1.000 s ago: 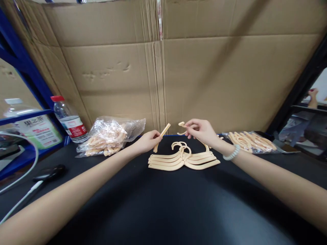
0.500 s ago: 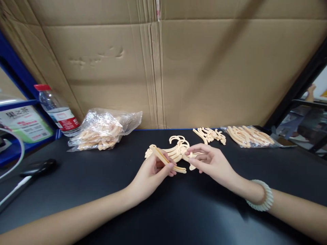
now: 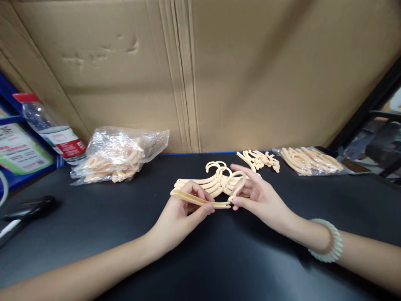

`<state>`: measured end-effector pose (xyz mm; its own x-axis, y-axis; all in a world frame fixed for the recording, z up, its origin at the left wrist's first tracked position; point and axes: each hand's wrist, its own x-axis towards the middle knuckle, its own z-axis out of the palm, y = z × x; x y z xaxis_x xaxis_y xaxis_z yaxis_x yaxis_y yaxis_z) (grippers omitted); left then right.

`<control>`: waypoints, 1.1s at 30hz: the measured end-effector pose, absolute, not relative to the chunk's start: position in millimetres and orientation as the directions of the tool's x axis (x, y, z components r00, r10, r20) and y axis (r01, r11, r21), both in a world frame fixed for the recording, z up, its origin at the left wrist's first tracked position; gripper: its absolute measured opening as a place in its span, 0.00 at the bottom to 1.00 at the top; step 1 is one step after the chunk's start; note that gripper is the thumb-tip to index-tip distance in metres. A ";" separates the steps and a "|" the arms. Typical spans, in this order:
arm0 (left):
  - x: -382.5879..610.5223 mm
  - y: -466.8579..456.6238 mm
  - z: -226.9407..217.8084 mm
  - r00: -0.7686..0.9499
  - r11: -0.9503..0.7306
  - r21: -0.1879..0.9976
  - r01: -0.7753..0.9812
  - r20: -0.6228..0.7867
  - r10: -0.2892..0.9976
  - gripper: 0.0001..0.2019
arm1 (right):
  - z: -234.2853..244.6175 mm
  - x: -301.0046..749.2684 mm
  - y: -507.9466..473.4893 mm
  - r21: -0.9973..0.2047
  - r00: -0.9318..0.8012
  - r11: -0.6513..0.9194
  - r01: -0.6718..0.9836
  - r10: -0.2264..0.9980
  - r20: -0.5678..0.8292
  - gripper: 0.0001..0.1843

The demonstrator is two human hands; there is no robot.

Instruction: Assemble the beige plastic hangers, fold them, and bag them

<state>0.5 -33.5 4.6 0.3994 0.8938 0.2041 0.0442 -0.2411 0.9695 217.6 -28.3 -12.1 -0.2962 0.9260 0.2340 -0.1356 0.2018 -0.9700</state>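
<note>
My left hand [image 3: 188, 213] pinches a beige hanger arm [image 3: 191, 198], held nearly level above the black table. Between the thumb and fingers of my right hand [image 3: 261, 196] is a beige curved hanger hook [image 3: 242, 182], its bend upward. The hook's lower end meets the right end of the arm; whether they are joined I cannot tell. Just behind both hands lie several stacked beige hangers [image 3: 203, 182] with hooks, partly covered by my fingers.
Loose hooks and pieces [image 3: 260, 159] lie farther back. To their right rests a clear bag of hanger arms [image 3: 310, 161]. At left are another plastic bag of parts [image 3: 115, 154], a red-capped bottle [image 3: 59, 133] and a black device [image 3: 31, 207]. Cardboard [image 3: 250, 75] stands behind.
The hanger arm has tilted to nearly level in my left hand. My right hand has turned the hook upright and brought its end against the arm's end. The camera view has shifted slightly.
</note>
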 end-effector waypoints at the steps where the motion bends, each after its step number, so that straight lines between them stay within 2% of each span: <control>1: 0.4 -33.8 5.3 0.394 -0.254 0.965 0.061 0.211 0.895 0.11 | -12.1 218.2 -27.4 -0.970 -0.304 0.206 -0.126 0.923 0.235 0.22; 3: 0.2 -34.4 6.6 0.380 -0.288 0.952 0.100 0.231 0.895 0.11 | -12.2 218.9 -26.3 -0.972 -0.315 0.218 -0.088 0.919 0.235 0.07; 4: 0.2 -34.6 7.0 0.374 -0.305 0.945 0.119 0.242 0.895 0.10 | -12.1 219.2 -26.1 -0.973 -0.317 0.221 -0.069 0.920 0.231 0.07; 12: -2.1 -34.2 6.8 0.313 -0.402 0.888 0.224 0.325 0.892 0.10 | -10.1 220.3 -25.1 -0.979 -0.249 0.180 -0.094 0.948 0.198 0.08; 16: -2.7 -35.1 6.5 0.297 -0.396 0.885 0.246 0.320 0.900 0.10 | -10.5 220.5 -23.7 -0.973 -0.265 0.203 -0.107 0.938 0.224 0.05; 19: -2.3 -35.4 7.2 0.286 -0.401 0.879 0.257 0.327 0.901 0.11 | -9.3 220.5 -24.3 -0.981 -0.295 0.182 -0.070 0.935 0.195 0.05; 24: -1.9 -35.0 6.8 0.304 -0.397 0.888 0.232 0.321 0.897 0.11 | -5.2 220.2 -26.4 -0.990 -0.355 0.138 -0.030 0.924 0.139 0.08; 33: -2.6 -36.1 1.4 0.355 -0.404 0.906 0.128 0.339 0.871 0.11 | -3.8 219.3 -28.0 -0.987 -0.436 0.157 -0.017 0.888 0.149 0.15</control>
<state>-2.6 -36.1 1.4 0.3545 0.8714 0.3390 0.1277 -0.4043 0.9057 219.3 -28.0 -3.8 -0.4355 0.8878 0.1486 -0.0173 0.1568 -0.9875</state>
